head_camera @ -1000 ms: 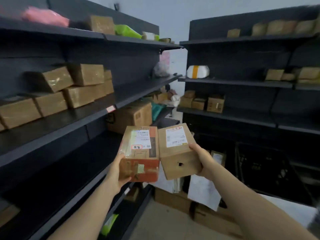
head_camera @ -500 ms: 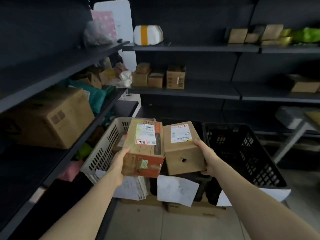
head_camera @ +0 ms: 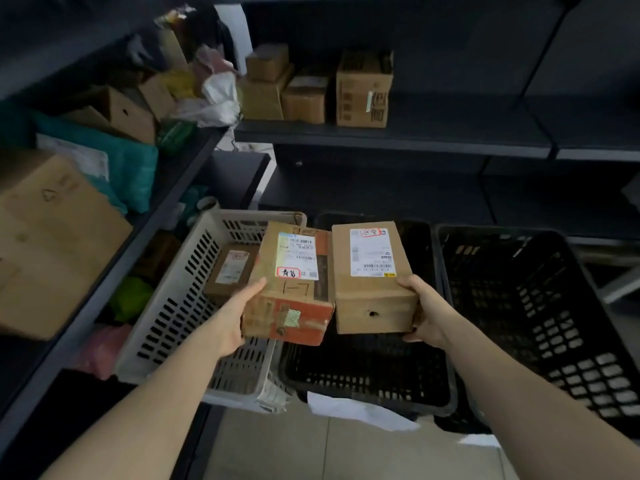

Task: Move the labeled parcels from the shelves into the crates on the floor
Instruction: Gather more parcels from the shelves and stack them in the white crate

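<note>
Two bare forearms reach in from the bottom edge. The left hand (head_camera: 231,323) grasps an orange-edged parcel (head_camera: 294,306) at its near left corner, thumb on top and fingers hidden beneath. The right hand (head_camera: 425,311) grasps a plain brown parcel (head_camera: 374,299) at its near right corner in the same way. Both boxes are held level, side by side, their inner edges very close; whether they touch I cannot tell. Each carries a white shipping label with a red-ringed handwritten mark, and the brown one has a small dark hole in its near face.

Below the hands three crates stand in a row on the floor. The orange-edged parcel hangs over the right side of the white crate (head_camera: 173,306), reaching past its rim toward the middle black crate (head_camera: 363,379); the brown parcel is above that black one. A third, the right black crate (head_camera: 554,327), stands just beside it. One labeled small box (head_camera: 230,268) lies inside the white crate. A white paper sheet (head_camera: 353,408) hangs at the front of the middle crate.

On the dark left shelving (head_camera: 162,199) sit a large cardboard carton (head_camera: 52,237) and a teal mailer bag (head_camera: 131,168). Farther back, the rear shelf (head_camera: 398,140) holds several brown boxes, the tallest being a printed carton (head_camera: 363,88)
</note>
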A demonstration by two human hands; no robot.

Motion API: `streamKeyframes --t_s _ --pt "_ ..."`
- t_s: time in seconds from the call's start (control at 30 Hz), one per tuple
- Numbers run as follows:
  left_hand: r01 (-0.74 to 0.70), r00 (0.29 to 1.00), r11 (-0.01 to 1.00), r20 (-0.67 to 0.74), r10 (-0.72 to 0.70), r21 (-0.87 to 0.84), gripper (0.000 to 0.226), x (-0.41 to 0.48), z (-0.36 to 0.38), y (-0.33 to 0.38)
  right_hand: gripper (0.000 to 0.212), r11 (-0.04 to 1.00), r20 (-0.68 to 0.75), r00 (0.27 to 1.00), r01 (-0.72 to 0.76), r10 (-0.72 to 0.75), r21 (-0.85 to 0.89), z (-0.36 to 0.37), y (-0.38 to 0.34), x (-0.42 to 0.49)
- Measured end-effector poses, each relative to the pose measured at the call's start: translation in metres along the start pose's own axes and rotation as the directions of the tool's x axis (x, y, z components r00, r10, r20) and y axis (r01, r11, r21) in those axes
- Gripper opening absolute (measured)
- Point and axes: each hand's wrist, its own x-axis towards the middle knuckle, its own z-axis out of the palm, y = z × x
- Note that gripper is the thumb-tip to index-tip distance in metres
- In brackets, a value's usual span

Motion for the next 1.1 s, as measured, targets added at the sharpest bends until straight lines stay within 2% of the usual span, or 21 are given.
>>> streamKeyframes --t_s 0.2,0.27,0.33,0.43,0.53,0.63,0.73,0.8,0.9,1.0,1.1 --pt "-0.182 0.977 0.973 -0.138 0.163 -0.142 0.023 0.054 -0.010 -0.007 0.045 0.997 -0.053 0.996 -0.072 0.073 0.023 0.006 0.033 0.035" --pt "-0.225 0.968 0.959 -0.148 0.201 -0.170 0.026 0.070 -0.018 -0.018 0.044 0.991 -0.079 0.988 -0.131 0.132 0.027 0.006 0.058 0.046" --pt "-0.255 0.964 0.952 -0.125 0.236 -0.168 0.029 0.082 -0.026 -0.034 0.053 0.979 -0.079 0.977 -0.197 0.200 0.042 0.010 0.083 0.056" --pt "-0.279 0.960 0.948 -0.046 0.275 -0.150 0.048 0.093 -0.034 -0.054 0.060 0.966 -0.074 0.964 -0.249 0.254 0.069 0.025 0.110 0.074" --pt "-0.260 0.965 0.942 -0.025 0.261 -0.211 0.050 0.099 -0.036 -0.060 0.056 0.973 -0.085 0.970 -0.225 0.229 0.054 0.040 0.115 0.084" --pt "-0.254 0.966 0.936 -0.015 0.258 -0.242 0.048 0.104 -0.040 -0.062 0.070 0.980 -0.089 0.976 -0.192 0.197 0.053 0.055 0.121 0.105" --pt "-0.274 0.959 0.928 0.004 0.284 -0.251 0.030 0.106 -0.043 -0.066 0.061 0.987 -0.118 0.980 -0.154 0.159 0.051 0.071 0.126 0.118" --pt "-0.288 0.954 0.923 0.005 0.299 -0.256 0.028 0.106 -0.043 -0.067 0.055 0.989 -0.102 0.984 -0.143 0.145 0.028 0.081 0.129 0.124" --pt "-0.308 0.947 0.918 0.008 0.320 -0.251 0.031 0.105 -0.041 -0.066 0.053 0.992 -0.079 0.989 -0.123 0.123 -0.003 0.082 0.137 0.137" --pt "-0.315 0.944 0.923 0.031 0.330 -0.220 0.045 0.103 -0.039 -0.065 0.056 0.992 -0.051 0.992 -0.121 0.119 -0.027 0.079 0.131 0.138" --pt "-0.320 0.942 0.924 0.032 0.333 -0.209 0.055 0.100 -0.036 -0.061 0.049 0.993 -0.054 0.996 -0.080 0.075 -0.085 0.076 0.114 0.127"
